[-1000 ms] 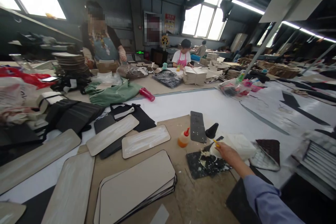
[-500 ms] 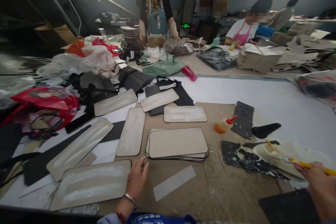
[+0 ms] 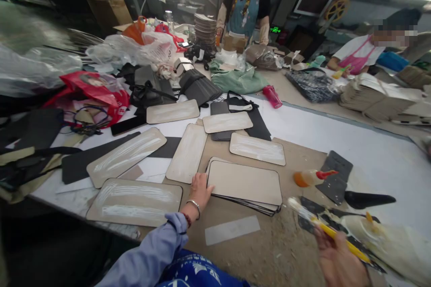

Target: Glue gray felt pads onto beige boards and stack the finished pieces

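My left hand rests at the left edge of a stack of tan rounded boards on the brown work mat, its fingers touching the stack. My right hand is closed round a yellow-handled glue brush, whose white bristle tip points up and left, just right of the stack. Several single boards smeared with white glue lie spread to the left and behind. An orange glue bottle with a red cap lies on its side right of the stack.
A glue-spattered black sheet and a white glue lump sit at the right. Black fabric pieces, red and clear plastic bags crowd the left. A person in a blue apron stands at the far side; another in pink sits at the right.
My view has swung left and down. My left hand has come forward to the stack's edge. My right hand has lifted the brush off the glue lump toward the stack.
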`<state>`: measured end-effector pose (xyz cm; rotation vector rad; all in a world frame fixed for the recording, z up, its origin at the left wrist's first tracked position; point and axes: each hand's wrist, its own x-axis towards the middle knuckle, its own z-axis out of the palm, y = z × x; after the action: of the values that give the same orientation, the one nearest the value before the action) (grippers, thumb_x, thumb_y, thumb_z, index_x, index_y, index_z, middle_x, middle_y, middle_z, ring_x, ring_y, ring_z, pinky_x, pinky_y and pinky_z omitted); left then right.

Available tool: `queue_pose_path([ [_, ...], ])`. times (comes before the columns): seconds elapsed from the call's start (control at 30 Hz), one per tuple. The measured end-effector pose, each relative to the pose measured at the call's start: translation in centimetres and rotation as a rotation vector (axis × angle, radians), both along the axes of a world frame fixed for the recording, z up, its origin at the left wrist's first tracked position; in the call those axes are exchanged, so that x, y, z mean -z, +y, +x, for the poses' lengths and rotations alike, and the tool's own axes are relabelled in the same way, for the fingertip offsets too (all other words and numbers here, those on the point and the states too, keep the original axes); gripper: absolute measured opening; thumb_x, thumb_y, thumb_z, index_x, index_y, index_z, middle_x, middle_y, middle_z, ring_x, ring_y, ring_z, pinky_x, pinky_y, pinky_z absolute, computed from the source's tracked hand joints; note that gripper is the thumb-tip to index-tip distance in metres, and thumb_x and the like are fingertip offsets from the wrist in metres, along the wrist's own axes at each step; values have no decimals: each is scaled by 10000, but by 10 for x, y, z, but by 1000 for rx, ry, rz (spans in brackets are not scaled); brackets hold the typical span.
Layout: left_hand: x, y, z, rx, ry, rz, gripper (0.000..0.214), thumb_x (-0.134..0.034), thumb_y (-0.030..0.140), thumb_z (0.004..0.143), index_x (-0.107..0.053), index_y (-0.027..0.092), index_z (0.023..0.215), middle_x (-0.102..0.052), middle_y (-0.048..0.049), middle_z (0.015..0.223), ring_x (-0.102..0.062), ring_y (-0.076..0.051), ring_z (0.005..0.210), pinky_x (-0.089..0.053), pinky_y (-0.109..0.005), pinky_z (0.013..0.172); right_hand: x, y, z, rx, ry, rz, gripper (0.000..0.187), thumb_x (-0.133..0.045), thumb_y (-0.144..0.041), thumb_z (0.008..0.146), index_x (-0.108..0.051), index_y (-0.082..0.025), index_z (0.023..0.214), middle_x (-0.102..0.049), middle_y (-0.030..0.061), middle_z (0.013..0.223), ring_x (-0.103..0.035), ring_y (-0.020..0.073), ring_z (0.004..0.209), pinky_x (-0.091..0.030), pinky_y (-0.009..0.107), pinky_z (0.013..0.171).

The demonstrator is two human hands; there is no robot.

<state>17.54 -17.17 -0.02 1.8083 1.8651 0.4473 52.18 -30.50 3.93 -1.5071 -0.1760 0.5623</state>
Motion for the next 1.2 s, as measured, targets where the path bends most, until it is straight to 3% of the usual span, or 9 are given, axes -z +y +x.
queue_pose_path([
  [0.07, -5, 7, 3, -15, 40, -90, 285, -617, 193, 705, -491, 165, 959, -494, -76, 1007, -462, -219, 999, -371, -354, 903, 9, 38, -59, -128, 217, 24, 358, -751, -399, 531, -595, -141, 723, -667, 53, 686, -643, 168, 621, -560, 264, 547],
  [0.17, -12, 11, 5, -9, 74, -150, 256, -614, 194, 710, -486, 167, 930, -486, -77, 1012, -456, -218, 1000, -352, -332, 896, 10, 94, -138, -280, 316, 49, 419, -763, -427, 513, -588, -124, 744, -674, 37, 659, -646, 150, 594, -558, 227, 543],
  [0.27, -16, 13, 6, -20, 75, -188, 249, -614, 200, 716, -481, 160, 923, -483, -88, 1022, -455, -220, 1007, -345, -316, 888, 10, 129, -184, -365, 333, 36, 435, -761, -436, 519, -578, -118, 752, -668, 26, 617, -644, 140, 572, -550, 200, 530],
  [0.4, -17, 16, 6, -39, 62, -230, 226, -611, 197, 715, -480, 151, 893, -496, -96, 1000, -458, -223, 1015, -350, -314, 872, 20, 136, -179, -341, 271, -5, 415, -744, -446, 549, -562, -125, 738, -652, 5, 571, -637, 141, 540, -552, 208, 509],
  [0.67, -17, 20, 2, -38, 94, -236, 130, -592, 216, 714, -494, 177, 791, -504, -68, 881, -481, -225, 934, -380, -315, 778, 24, 88, -61, 3, 29, -46, 393, -694, -472, 596, -536, -131, 711, -628, -6, 553, -607, 126, 484, -535, 224, 507],
  [0.8, -22, 17, 0, -13, 139, -194, 58, -560, 204, 732, -510, 187, 756, -499, -72, 884, -483, -233, 909, -382, -328, 764, 12, 62, -45, -4, -253, -205, 375, -603, -525, 661, -559, -154, 695, -621, 23, 567, -610, 172, 561, -527, 311, 615],
  [0.93, -21, 14, -2, 38, 58, -140, 112, -540, 147, 721, -465, 195, 654, -482, -34, 746, -486, -194, 789, -379, -300, 724, -1, 54, -84, -107, -632, -370, 322, -573, -497, 703, -612, -178, 726, -648, 81, 725, -593, 225, 781, -449, 386, 828],
  [1.03, -18, 14, -5, 42, -64, -142, 196, -518, 100, 703, -405, 200, 577, -446, 8, 634, -462, -153, 674, -363, -263, 655, -1, 57, -147, -317, -815, -283, 291, -527, -474, 759, -624, -200, 776, -649, 88, 833, -576, 215, 841, -434, 381, 855],
  [1.2, -16, 22, -17, 38, -232, -258, 221, -530, 137, 691, -398, 193, 524, -420, 49, 520, -429, -118, 563, -328, -234, 574, -1, 61, -244, -584, -801, -59, 215, -448, -325, 854, -618, -199, 895, -646, 75, 853, -594, 176, 849, -476, 333, 810],
])
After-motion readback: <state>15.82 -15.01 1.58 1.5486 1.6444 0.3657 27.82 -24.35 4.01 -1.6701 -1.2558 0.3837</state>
